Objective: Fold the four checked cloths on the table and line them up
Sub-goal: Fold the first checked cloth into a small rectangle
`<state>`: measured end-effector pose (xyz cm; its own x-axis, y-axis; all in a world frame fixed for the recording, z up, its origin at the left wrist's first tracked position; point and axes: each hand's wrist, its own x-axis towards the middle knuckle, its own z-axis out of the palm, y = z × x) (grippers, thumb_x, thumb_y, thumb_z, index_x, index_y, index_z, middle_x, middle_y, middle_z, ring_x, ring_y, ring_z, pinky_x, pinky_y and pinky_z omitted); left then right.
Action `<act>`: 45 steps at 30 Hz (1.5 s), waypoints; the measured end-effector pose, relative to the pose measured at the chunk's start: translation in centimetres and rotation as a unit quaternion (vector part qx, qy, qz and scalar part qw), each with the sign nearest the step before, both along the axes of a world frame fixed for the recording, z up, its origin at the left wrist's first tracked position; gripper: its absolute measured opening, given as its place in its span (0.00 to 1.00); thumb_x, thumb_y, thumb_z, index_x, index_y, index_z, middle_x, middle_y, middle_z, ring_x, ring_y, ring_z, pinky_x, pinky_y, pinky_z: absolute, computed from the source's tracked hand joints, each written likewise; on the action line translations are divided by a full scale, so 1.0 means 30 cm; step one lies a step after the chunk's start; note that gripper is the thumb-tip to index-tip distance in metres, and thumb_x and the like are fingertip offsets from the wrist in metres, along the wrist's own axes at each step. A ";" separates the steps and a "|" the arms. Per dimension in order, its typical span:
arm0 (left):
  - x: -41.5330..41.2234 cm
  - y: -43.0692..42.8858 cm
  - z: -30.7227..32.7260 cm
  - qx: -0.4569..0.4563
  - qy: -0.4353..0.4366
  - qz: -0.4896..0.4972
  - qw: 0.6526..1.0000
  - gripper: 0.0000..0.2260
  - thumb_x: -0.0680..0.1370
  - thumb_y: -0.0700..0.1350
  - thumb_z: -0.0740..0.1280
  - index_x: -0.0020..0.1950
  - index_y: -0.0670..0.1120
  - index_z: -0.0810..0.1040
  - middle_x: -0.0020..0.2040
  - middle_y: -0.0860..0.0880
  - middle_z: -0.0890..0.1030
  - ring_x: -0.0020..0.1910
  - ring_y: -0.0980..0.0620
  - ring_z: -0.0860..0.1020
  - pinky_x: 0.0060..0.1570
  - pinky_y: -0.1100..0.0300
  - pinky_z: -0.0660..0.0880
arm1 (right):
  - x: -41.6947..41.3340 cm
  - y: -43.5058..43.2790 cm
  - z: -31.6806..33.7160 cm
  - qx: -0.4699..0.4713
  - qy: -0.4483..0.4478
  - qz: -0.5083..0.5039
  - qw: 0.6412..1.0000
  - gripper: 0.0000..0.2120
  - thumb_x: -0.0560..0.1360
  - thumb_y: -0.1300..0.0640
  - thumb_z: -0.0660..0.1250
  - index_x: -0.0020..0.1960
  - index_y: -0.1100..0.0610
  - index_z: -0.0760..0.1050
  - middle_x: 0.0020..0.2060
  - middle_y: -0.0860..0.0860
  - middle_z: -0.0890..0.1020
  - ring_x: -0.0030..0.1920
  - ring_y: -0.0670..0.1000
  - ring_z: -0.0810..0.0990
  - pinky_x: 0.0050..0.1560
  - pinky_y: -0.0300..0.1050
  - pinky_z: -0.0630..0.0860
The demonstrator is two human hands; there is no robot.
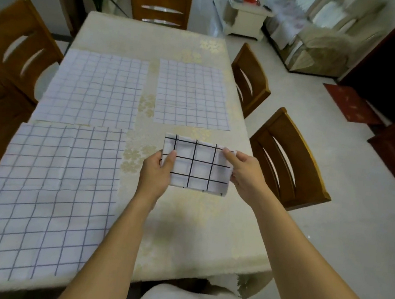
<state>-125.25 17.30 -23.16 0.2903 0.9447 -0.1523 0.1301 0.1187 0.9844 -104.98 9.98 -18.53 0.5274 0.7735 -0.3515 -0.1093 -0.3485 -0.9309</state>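
Approx 1 of 4 done. Folded black-check cloth near right of desk, pinched at left edge by left hand, right edge by right hand. Unfolded & flat: far-left cloth, far-right cloth, near-left cloth. Lining up not begun.

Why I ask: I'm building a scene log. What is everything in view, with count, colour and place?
folded cloth: 1, white with black checks, held over the table's right side
flat cloths: 3, white with blue-grey checks, two far, one near left
table: 1, cream cover with gold flowers, centre
chairs: 4 clear, brown wood, one left, one far, two right
cabinet: 1, cream, far right on the floor
mat: 1, red, floor at right
left grip: 1, bare hand, pinches the folded cloth's left edge
right grip: 1, bare hand, pinches its right edge
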 end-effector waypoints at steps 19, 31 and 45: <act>0.364 -0.393 0.249 0.027 0.015 -0.062 0.998 0.15 0.87 0.52 0.55 0.59 0.46 0.80 0.48 0.45 0.84 0.41 0.49 0.82 0.27 0.56 0.78 | 0.267 -0.463 0.070 0.086 -0.079 -0.093 0.989 0.17 0.82 0.46 0.64 0.51 0.59 0.81 0.44 0.54 0.85 0.47 0.55 0.84 0.47 0.50 0.81; 0.995 -0.955 0.280 0.054 0.031 -0.212 0.975 0.18 0.87 0.53 0.55 0.52 0.40 0.76 0.32 0.43 0.79 0.22 0.46 0.76 0.19 0.59 0.70 | 0.777 -1.129 0.077 0.091 -0.191 -0.247 0.946 0.21 0.83 0.50 0.62 0.33 0.51 0.62 0.23 0.41 0.66 0.25 0.42 0.65 0.28 0.34 0.62; 1.558 -1.016 0.281 0.125 0.002 -0.266 0.956 0.20 0.87 0.52 0.56 0.38 0.42 0.65 0.25 0.48 0.65 0.19 0.50 0.67 0.20 0.59 0.65 | 1.274 -1.283 0.119 0.090 -0.253 -0.333 0.904 0.23 0.83 0.48 0.62 0.36 0.58 0.59 0.31 0.49 0.60 0.32 0.46 0.58 0.31 0.41 0.57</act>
<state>-78.49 -13.16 -14.73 0.7393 0.6710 0.0565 0.1105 -0.2036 0.9728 -66.76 -28.52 -14.96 0.9551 0.2453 0.1659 0.2174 -0.2001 -0.9554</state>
